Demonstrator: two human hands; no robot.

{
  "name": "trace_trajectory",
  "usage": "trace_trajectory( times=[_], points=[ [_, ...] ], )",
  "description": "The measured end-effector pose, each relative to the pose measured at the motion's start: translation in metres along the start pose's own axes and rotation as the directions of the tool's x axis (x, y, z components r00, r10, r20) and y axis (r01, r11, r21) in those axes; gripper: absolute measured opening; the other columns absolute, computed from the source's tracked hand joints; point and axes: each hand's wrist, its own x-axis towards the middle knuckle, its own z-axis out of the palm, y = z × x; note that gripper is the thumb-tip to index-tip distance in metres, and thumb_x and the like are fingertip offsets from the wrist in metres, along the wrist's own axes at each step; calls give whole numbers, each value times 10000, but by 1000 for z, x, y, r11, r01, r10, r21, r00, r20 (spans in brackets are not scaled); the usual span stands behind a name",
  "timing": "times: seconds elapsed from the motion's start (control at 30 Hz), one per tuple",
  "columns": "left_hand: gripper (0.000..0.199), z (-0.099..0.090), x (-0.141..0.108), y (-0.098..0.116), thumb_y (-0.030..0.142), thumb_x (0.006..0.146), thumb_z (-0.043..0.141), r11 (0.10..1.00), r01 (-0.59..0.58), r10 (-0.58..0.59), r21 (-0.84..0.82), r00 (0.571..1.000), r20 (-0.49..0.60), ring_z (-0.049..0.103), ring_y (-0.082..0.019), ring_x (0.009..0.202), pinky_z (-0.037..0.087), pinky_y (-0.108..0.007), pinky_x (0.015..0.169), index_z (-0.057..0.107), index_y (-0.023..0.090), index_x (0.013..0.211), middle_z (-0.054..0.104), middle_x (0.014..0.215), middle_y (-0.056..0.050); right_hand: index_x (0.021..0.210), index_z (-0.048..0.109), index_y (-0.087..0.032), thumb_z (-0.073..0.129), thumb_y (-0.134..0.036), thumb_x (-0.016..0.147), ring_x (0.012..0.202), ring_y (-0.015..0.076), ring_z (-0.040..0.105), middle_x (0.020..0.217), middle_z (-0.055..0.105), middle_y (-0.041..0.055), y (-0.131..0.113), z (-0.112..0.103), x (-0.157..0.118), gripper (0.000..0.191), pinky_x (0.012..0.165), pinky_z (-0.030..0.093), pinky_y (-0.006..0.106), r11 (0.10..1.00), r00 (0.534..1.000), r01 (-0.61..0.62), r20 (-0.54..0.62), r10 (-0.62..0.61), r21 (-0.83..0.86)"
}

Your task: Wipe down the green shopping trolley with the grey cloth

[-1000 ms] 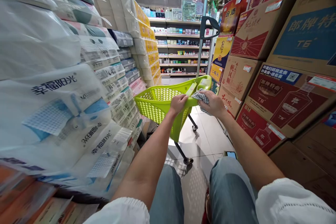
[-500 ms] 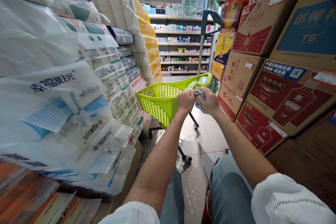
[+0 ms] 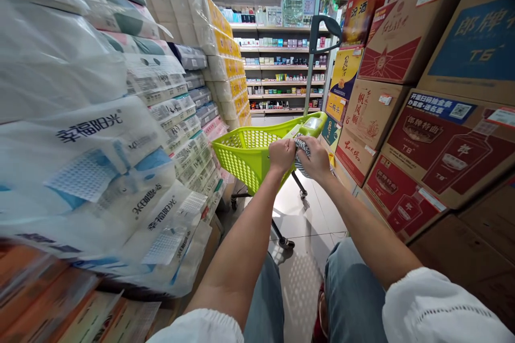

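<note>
A bright green shopping cart (image 3: 246, 165) with a perforated basket stands in front of me on dark legs with castors. My left hand (image 3: 282, 155) is closed in a fist at the cart's near end, wrapped round the handle, most of which it hides. Right beside it, my right hand (image 3: 316, 161) is closed on a grey-and-white striped cloth (image 3: 301, 156). The cloth is bunched against the handle, between the two hands. Past the hands, a pale label and a clear-topped panel (image 3: 311, 124) show on the cart's green end.
Plastic-wrapped tissue packs (image 3: 108, 155) are stacked along the left. Printed cartons (image 3: 434, 144) form a wall on the right. A metal pole with a dark handle (image 3: 322, 35) rises beyond the cart. Stocked shelves (image 3: 281, 67) stand at the back, across the tiled floor (image 3: 309, 228).
My right hand has shifted slightly left and down with the striped cloth, its fingers lying further over it. My left hand keeps its grip. The view has moved a little.
</note>
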Motion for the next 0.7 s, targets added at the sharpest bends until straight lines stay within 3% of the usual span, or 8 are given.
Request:
trace_trajectory(
  times=[0.1, 0.27, 0.33, 0.53, 0.6, 0.7],
  points=[
    [483, -1, 0, -4, 332, 949, 285, 1000, -23, 23, -18, 1000, -6, 540, -164, 672, 292, -293, 649, 595, 180, 610, 651, 696, -53, 1164, 592, -228, 428, -286, 834, 1120, 219, 556, 1197, 617, 57, 10, 1, 4, 373, 966, 453, 364, 1000, 1000, -4, -2, 4, -8],
    [491, 0, 3, -6, 349, 944, 305, 999, -12, 11, -39, 1000, -10, 503, -150, 617, 274, -296, 619, 537, 183, 544, 615, 632, -43, 1145, 593, -219, 383, -273, 832, 1116, 204, 556, 1198, 614, 53, 45, -1, 20, 380, 971, 452, 373, 992, 991, -121, -51, 122, 34],
    [482, 1, 4, -6, 345, 941, 311, 999, -6, 6, -38, 1000, -12, 500, -150, 614, 276, -296, 619, 532, 184, 544, 615, 631, -43, 1142, 594, -217, 382, -273, 833, 1110, 205, 559, 1190, 618, 54, 41, 0, 19, 380, 971, 454, 378, 989, 988, -138, -60, 141, 45],
    [460, 0, 2, -6, 312, 948, 285, 998, -19, 19, -52, 1000, -3, 542, -159, 687, 317, -286, 668, 565, 187, 605, 656, 715, -49, 1195, 574, -242, 423, -301, 847, 1112, 236, 563, 1212, 608, 67, -8, 6, 0, 384, 944, 473, 379, 997, 998, -66, 0, 66, -47],
    [464, -1, 1, -6, 321, 949, 288, 998, -23, 23, -52, 1000, -1, 543, -157, 688, 317, -284, 668, 560, 189, 597, 651, 705, -45, 1193, 578, -246, 416, -287, 848, 1116, 232, 563, 1213, 610, 58, -7, 4, 1, 384, 943, 473, 374, 997, 999, -51, 16, 51, -58],
    [462, -1, 2, -6, 355, 938, 322, 998, -15, 15, -57, 1000, 4, 526, -151, 656, 301, -283, 640, 527, 191, 558, 627, 658, -33, 1178, 590, -251, 418, -288, 838, 1101, 225, 572, 1216, 615, 42, 14, 0, 11, 382, 941, 473, 377, 998, 998, -59, 36, 60, -36]
  ],
)
